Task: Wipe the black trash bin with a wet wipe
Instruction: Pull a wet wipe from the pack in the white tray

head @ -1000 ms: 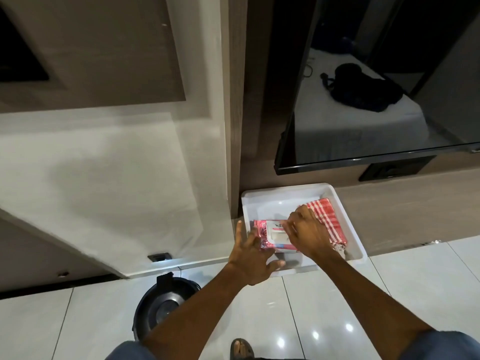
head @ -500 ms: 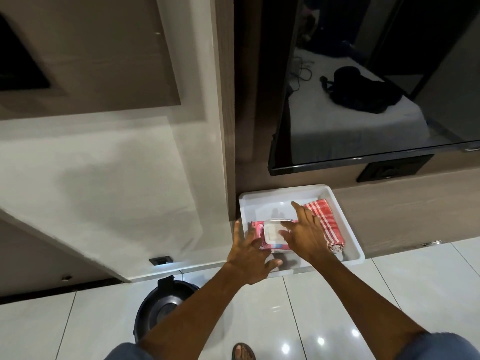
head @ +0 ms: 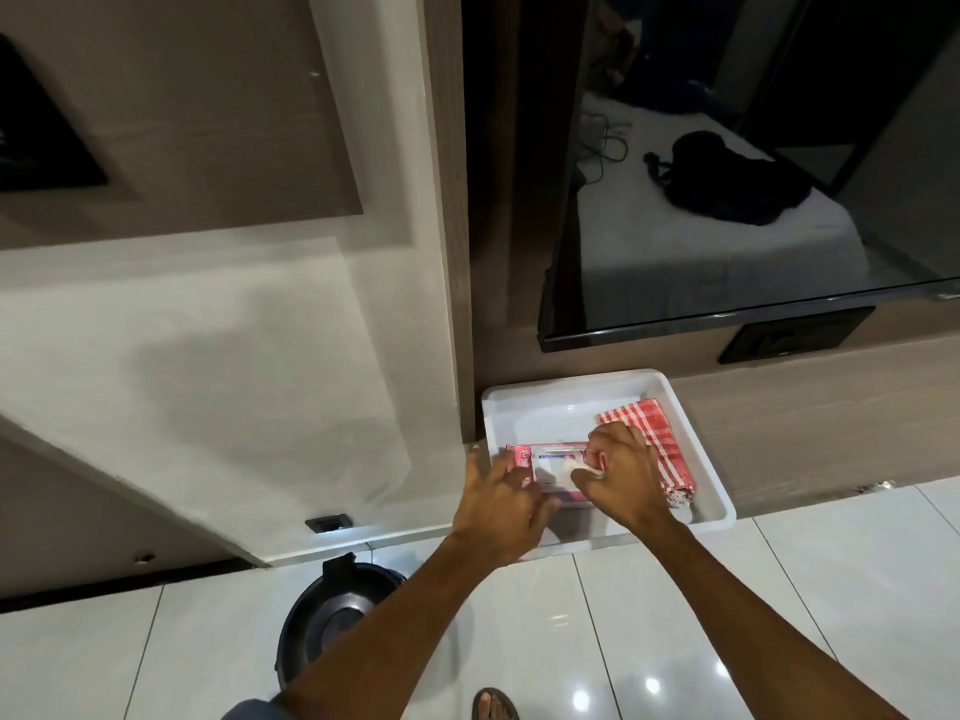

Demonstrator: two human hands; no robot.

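A pink pack of wet wipes (head: 524,456) lies in a white tray (head: 558,394) on the floor by the wall. My left hand (head: 501,506) presses on the pack's near left side with spread fingers. My right hand (head: 621,472) pinches a white wet wipe (head: 582,470) at the pack's open flap. The black trash bin (head: 332,621) stands on the tiled floor at the lower left, partly hidden by my left forearm.
A folded red-and-white checked cloth (head: 657,439) lies in the tray's right half. A dark TV screen (head: 727,200) hangs above the tray. A white slanted panel (head: 208,381) juts out on the left. My sandalled foot (head: 493,706) shows at the bottom edge.
My right hand lifted the pack's flap and now pinches a white wipe at the opening. My left hand stays on the pack.
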